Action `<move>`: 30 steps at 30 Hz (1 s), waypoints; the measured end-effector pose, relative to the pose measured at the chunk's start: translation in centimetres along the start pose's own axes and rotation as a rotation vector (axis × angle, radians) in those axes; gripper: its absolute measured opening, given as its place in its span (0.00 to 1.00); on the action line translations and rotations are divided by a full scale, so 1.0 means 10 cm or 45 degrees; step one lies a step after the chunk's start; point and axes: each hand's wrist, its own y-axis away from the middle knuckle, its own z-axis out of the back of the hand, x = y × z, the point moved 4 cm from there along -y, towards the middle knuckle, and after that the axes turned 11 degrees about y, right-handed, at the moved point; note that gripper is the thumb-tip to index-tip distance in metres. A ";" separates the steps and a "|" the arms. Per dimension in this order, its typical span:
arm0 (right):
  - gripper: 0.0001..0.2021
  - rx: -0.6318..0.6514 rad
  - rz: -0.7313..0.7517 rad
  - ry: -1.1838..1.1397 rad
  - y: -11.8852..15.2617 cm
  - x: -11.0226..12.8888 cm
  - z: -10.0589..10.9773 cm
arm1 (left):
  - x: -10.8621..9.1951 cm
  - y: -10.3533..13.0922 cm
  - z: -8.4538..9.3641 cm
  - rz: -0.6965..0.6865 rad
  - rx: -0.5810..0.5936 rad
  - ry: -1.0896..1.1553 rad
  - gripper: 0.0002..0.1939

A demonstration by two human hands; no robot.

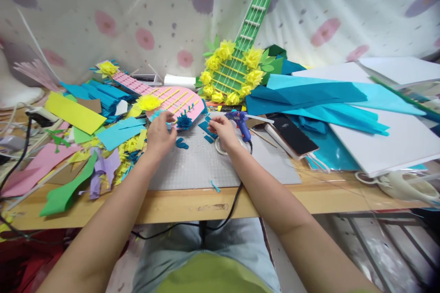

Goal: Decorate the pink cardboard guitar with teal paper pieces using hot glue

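Note:
My left hand (160,136) is at the lower edge of a pink paper guitar (190,96), thumb and fingers apart. Partly hidden behind its fingers is a light blue paper flower (154,116); a dark blue paper flower (184,121) sits just to their right. My right hand (223,131) pinches at a small blue paper piece (207,119), thumb and fingers together, over blue paper strips (205,127) on the grey cutting mat (206,165). Beside that hand rests a blue glue gun (243,124) with a glue stick in it, and a tape roll (220,147) lies partly under my wrist.
A green paper guitar (252,23) with yellow flowers leans at the back. Paper scraps (74,112) crowd the left side. Blue crepe paper (309,94), a phone (292,135) and white boards (388,137) lie right. The black cord (235,199) hangs over the table edge.

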 end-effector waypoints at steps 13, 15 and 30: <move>0.06 -0.025 -0.016 0.072 -0.08 -0.11 0.00 | 0.00 0.13 -0.24 0.045 0.196 0.084 0.20; 0.07 -0.039 -0.017 0.091 -0.09 -0.12 0.00 | -0.07 0.10 -0.26 -0.063 0.223 0.025 0.18; 0.07 -0.053 0.038 0.151 -0.13 -0.19 -0.03 | -0.04 -0.21 -0.61 -0.346 0.261 -0.330 0.26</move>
